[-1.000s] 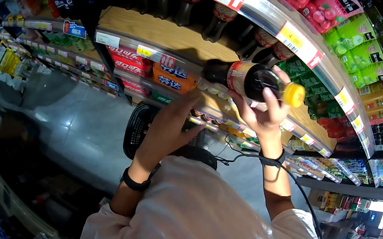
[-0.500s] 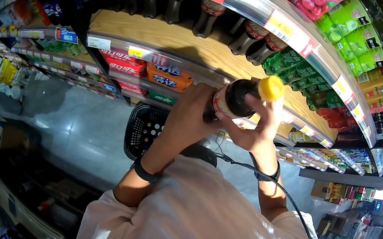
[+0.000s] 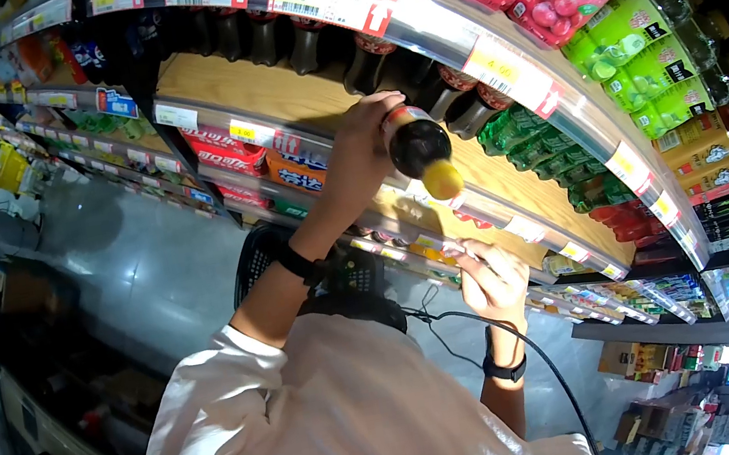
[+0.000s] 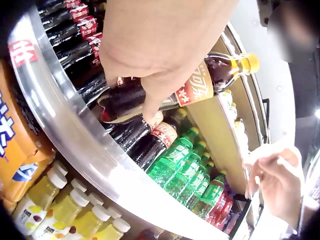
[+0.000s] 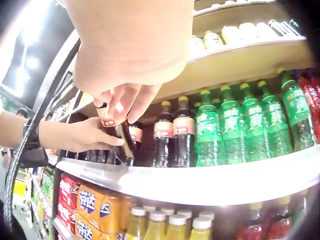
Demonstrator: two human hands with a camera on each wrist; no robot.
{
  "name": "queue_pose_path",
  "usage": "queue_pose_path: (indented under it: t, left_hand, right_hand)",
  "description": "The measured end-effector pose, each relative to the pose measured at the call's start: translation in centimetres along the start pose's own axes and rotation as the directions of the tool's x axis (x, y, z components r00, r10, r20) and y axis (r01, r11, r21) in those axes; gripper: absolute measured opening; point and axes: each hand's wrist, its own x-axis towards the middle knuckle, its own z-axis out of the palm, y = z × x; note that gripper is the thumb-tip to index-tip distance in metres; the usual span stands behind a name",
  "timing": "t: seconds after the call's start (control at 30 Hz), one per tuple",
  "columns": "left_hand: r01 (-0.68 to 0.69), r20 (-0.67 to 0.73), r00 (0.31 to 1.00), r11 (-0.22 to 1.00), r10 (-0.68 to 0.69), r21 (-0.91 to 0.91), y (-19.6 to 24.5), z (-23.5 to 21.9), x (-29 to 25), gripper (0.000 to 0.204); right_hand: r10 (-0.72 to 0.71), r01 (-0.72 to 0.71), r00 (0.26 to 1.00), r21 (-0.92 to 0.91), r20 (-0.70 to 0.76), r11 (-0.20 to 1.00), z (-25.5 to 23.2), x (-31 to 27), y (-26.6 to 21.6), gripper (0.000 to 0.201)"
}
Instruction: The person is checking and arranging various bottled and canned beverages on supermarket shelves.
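The left hand (image 3: 360, 156) grips a dark cola bottle (image 3: 416, 144) near its base, its yellow cap pointing away from the shelf toward the body. In the left wrist view the thumb and fingers of the left hand (image 4: 155, 45) curl round the bottle (image 4: 197, 85), its label uncovered. Apart from the bottle, lower right in the head view, the right hand (image 3: 494, 281) has loosely bent fingers and holds nothing. The right wrist view shows the right hand (image 5: 130, 50) in front, partly covering the bottle, with the left hand (image 5: 82, 135) behind.
Cola bottles (image 5: 183, 132) and green bottles (image 5: 232, 125) line the curved shelf, whose price rail (image 3: 436, 23) arcs above the hands. Orange packs (image 5: 90, 207) and yellow drinks (image 4: 60, 215) fill the level below. A dark basket (image 3: 258, 255) and a hanging cable (image 3: 538, 343) are near the body.
The right hand has let go of the bottle and moved down, away from it. The left hand has moved up toward the shelf with the bottle, whose cap has swung downward.
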Motion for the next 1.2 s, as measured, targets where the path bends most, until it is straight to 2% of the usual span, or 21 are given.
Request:
queue_pose_path:
  t: [0.03,0.07,0.13,0.27,0.4,0.6,0.67,0.8,0.87,1.1,1.2]
  left_hand:
    - [0.023,-0.017,1.0,0.999,-0.024,-0.04,-1.2,0.6,0.2,0.058]
    - [0.047,-0.033,0.998,0.996,-0.049,-0.081,-2.2,1.1,0.5,0.057]
    - [0.007,-0.057,0.998,0.998,-0.01,-0.056,-2.5,1.3,1.3,0.055]
    - [0.042,-0.029,0.999,0.997,-0.04,0.061,-2.4,1.5,2.6,0.053]
    - [0.078,-0.011,0.997,0.996,-0.078,0.048,-3.2,2.1,3.1,0.056]
    - [0.083,-0.024,0.997,0.971,-0.079,0.222,-5.3,3.0,3.9,0.06]
    - [0.152,-0.05,0.988,0.94,-0.144,0.304,-5.5,3.3,4.0,0.066]
    - [0.214,-0.092,0.976,0.933,-0.195,0.291,-4.5,3.4,4.4,0.075]
    - [0.251,-0.027,0.964,0.864,-0.266,0.436,-4.1,3.4,4.7,0.082]
    - [0.216,-0.031,0.972,0.826,-0.235,0.52,-5.1,4.2,5.0,0.081]
    - [0.205,-0.082,0.979,0.856,-0.188,0.476,-5.3,4.6,4.6,0.07]
  right_hand:
    - [0.034,-0.034,0.999,0.011,-0.029,0.999,0.2,-1.2,0.5,0.016]
    - [0.121,-0.121,0.993,0.022,0.003,0.992,0.0,-2.2,0.3,0.015]
    - [0.198,-0.199,0.979,-0.003,0.043,0.98,-0.3,-3.9,0.1,0.015]
    - [0.349,-0.351,0.936,0.048,0.042,0.935,0.3,-7.4,0.2,0.018]
    - [0.399,-0.403,0.913,0.028,0.085,0.915,0.0,-8.4,0.0,0.016]
    - [0.442,-0.444,0.894,0.001,0.074,0.896,0.3,-8.1,0.0,0.017]
    - [0.446,-0.447,0.891,-0.003,0.086,0.894,0.4,-7.7,-0.1,0.017]
    - [0.391,-0.394,0.917,0.013,0.083,0.919,1.0,-7.7,0.3,0.016]
    - [0.383,-0.386,0.919,0.022,0.091,0.922,1.1,-7.6,0.4,0.016]
    - [0.392,-0.395,0.914,0.012,0.101,0.919,1.1,-7.1,0.3,0.015]
    - [0.396,-0.4,0.911,0.006,0.113,0.917,1.3,-7.6,0.5,0.015]
